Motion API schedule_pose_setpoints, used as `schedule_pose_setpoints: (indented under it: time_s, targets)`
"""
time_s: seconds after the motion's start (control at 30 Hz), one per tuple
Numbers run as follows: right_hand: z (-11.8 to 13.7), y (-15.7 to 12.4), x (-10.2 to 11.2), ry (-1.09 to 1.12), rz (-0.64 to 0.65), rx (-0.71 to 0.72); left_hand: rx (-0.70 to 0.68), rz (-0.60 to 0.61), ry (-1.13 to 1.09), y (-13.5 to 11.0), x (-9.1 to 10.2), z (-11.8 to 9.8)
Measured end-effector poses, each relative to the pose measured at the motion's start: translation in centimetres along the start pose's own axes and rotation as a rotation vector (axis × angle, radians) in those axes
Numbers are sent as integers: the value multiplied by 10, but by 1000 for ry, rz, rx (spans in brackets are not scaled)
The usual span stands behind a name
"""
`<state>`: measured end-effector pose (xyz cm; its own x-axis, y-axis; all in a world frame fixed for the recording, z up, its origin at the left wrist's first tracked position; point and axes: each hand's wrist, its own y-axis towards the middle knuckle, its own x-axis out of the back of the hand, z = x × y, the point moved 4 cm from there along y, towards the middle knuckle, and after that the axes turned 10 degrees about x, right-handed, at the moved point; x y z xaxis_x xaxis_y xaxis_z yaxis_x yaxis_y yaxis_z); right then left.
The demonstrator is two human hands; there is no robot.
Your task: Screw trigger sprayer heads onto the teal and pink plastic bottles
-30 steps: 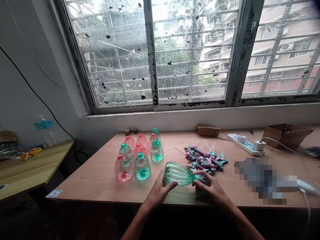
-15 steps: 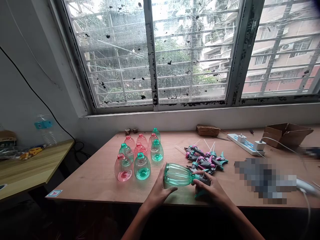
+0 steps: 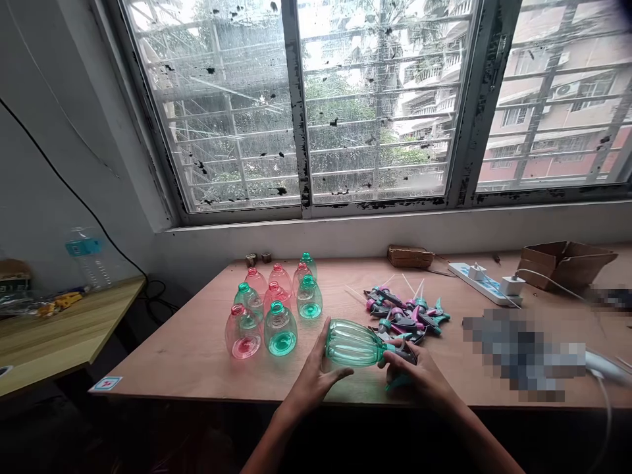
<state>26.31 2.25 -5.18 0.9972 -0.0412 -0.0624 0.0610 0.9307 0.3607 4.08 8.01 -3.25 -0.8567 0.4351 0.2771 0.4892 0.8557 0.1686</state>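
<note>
A clear green ribbed bottle (image 3: 353, 343) lies on its side just above the wooden table (image 3: 197, 355), held between both hands. My left hand (image 3: 312, 382) cups its wide bottom end, with fingers curled around it. My right hand (image 3: 417, 376) is closed around the neck end, on a grey and teal spray head (image 3: 401, 359) that sits at the bottle's mouth. How far the spray head is joined to the bottle is hidden by my fingers.
Several empty pink and green bottles (image 3: 276, 306) stand upright to the left. A pile of spray heads with tubes (image 3: 402, 309) lies behind my right hand. A power strip (image 3: 486, 280) and a cardboard box (image 3: 567, 260) are at the back right. A second table (image 3: 49, 329) stands left.
The bottle and both hands have shifted only slightly; my right hand's fingers have turned a little around the spray head at the neck.
</note>
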Motion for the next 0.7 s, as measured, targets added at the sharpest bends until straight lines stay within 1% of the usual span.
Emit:
schedule_pose_setpoints:
  time_s: [0.1,0.23,0.33,0.4,0.57,0.7]
  targets:
    - [1,0,-1,47,-3,-4,44,24,-57,0,0,-2]
    - [-3,0,0,77,-6,-31,36,88,-101,2,-2,-3]
    - [-7,0,3,84,-14,-59,37,32,-54,2,-1,0]
    - [-8,1,4,86,-22,-71,46,16,-45,1,0,1]
    - [-4,0,0,63,-23,-73,112,71,-157,-2,5,5]
    - [0,-1,-3,1,5,-89,183,62,-173,-2,9,2]
